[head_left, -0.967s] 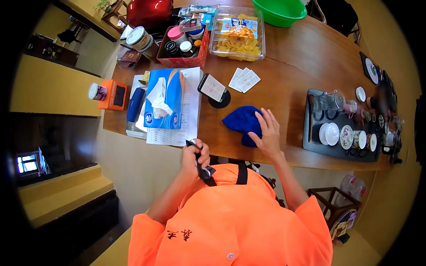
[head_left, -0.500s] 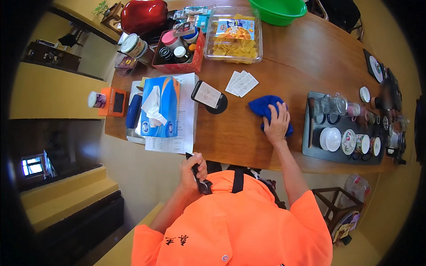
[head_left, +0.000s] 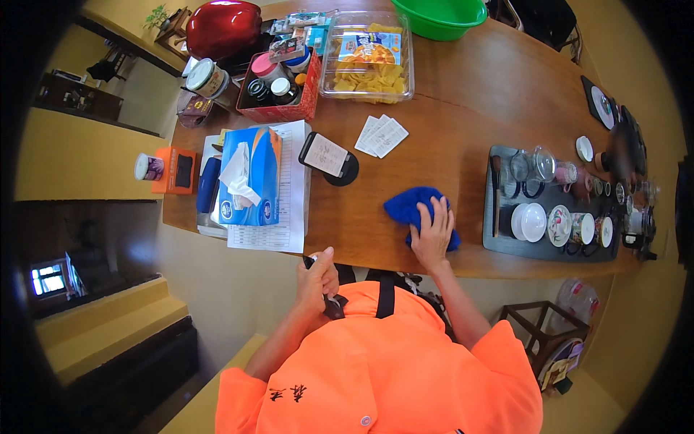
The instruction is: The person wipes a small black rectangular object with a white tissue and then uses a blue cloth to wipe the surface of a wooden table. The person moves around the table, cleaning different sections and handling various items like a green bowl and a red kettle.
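Observation:
My right hand presses down on a crumpled blue cloth on the wooden table, near its front edge. Its fingers curve over the cloth, part of which is hidden under the palm. Close to my body, just off the table edge, my left hand is closed around a black strap-like thing; one dark end pokes out above the fist. Beyond the cloth lie several fanned white cards. A phone-like device with a pale screen leans on a round black stand to their left.
At left, a blue tissue box sits on papers. Behind are a red box of jars, a clear tub of yellow chips and a green basin. A dark tea tray with cups stands at right, close to the cloth.
My right hand and the blue cloth have slid nearer to me and slightly left across the table. My left hand keeps its grip. The whole view has shifted a little.

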Available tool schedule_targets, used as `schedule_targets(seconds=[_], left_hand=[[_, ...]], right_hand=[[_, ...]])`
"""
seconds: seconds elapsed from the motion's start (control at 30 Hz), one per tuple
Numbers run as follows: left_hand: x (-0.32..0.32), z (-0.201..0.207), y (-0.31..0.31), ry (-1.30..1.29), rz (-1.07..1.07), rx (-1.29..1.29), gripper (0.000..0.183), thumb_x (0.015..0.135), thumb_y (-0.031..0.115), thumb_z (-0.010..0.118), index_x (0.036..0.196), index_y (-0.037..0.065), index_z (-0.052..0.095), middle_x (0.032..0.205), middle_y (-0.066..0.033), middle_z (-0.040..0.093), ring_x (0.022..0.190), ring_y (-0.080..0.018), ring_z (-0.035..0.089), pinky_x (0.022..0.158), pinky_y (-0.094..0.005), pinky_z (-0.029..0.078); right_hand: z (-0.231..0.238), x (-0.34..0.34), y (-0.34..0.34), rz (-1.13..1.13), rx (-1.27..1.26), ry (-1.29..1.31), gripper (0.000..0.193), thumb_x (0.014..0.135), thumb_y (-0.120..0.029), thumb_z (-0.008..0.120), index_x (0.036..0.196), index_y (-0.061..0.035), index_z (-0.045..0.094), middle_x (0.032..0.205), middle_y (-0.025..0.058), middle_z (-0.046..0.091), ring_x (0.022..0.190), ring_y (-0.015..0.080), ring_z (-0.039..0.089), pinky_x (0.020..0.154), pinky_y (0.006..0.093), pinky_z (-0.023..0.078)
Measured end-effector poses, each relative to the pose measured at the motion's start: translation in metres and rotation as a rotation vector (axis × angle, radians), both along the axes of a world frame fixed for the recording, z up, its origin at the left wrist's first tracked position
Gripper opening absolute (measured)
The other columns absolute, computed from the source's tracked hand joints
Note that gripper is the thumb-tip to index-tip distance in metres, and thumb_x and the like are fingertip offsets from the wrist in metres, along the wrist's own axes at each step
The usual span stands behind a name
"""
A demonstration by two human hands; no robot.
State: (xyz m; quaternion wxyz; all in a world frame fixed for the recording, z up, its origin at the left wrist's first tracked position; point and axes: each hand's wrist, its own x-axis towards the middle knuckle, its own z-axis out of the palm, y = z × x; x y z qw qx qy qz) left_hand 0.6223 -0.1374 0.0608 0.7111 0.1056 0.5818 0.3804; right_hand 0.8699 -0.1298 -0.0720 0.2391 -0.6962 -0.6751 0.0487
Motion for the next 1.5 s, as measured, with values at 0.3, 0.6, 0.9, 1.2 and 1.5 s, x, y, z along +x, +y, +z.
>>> schedule_targets(seconds=[0.3, 0.6, 0.9, 1.2, 1.5], left_hand=[[-0.015, 0.008, -0.041, 0.01, 0.116, -0.025, 0.038, 0.091, 0.02, 0.06, 0.062, 0.014, 0.036, 0.049, 0.0036, 0.034, 0.037, -0.0073, 0.029, 0.036, -0.025, 0.024], [-0.077, 0.011, -0.055, -0.004, 0.164, 0.071, 0.039, 0.091, 0.02, 0.061, 0.061, 0.014, 0.037, 0.05, 0.0035, 0.037, 0.038, -0.0063, 0.03, 0.036, -0.024, 0.024], [-0.238, -0.028, -0.048, -0.024, 0.335, 0.122, 0.034, 0.09, 0.022, 0.06, 0.065, 0.013, 0.038, 0.051, 0.0026, 0.037, 0.037, -0.0069, 0.035, 0.035, -0.0238, 0.029], [-0.38, -0.034, -0.035, -0.049, 0.392, 0.135, 0.031, 0.09, 0.023, 0.059, 0.067, 0.01, 0.043, 0.055, 0.0001, 0.042, 0.039, -0.008, 0.036, 0.036, -0.0245, 0.03], [-0.479, -0.013, -0.032, 0.182, 0.52, 0.259, 0.022, 0.09, 0.021, 0.059, 0.08, 0.002, 0.056, 0.057, -0.002, 0.047, 0.038, -0.0083, 0.037, 0.037, -0.0233, 0.031]], right_hand=[[-0.032, 0.07, 0.19, -0.29, 0.062, -0.249, 0.051, 0.074, -0.029, 0.07, 0.12, -0.0141, 0.053, 0.125, 0.0176, 0.048, 0.121, 0.0385, 0.041, 0.098, 0.0535, 0.035], [-0.035, 0.027, 0.079, -0.2, 0.108, -0.186, 0.053, 0.079, -0.017, 0.066, 0.129, -0.0112, 0.049, 0.133, 0.0191, 0.045, 0.127, 0.0398, 0.039, 0.103, 0.0481, 0.034], [-0.008, -0.053, -0.082, -0.365, -0.197, -0.036, 0.053, 0.078, -0.01, 0.064, 0.128, -0.0079, 0.049, 0.132, 0.0194, 0.046, 0.121, 0.0388, 0.042, 0.101, 0.0455, 0.034], [0.125, -0.306, -0.055, 0.298, -0.689, 0.81, 0.049, 0.074, -0.005, 0.067, 0.121, -0.0054, 0.056, 0.115, 0.0136, 0.057, 0.105, 0.0244, 0.056, 0.091, 0.033, 0.043], [0.106, -0.498, 0.022, 0.787, -0.498, 0.853, 0.049, 0.076, -0.007, 0.067, 0.123, -0.0072, 0.053, 0.122, 0.0172, 0.051, 0.11, 0.0332, 0.053, 0.092, 0.0348, 0.042]])
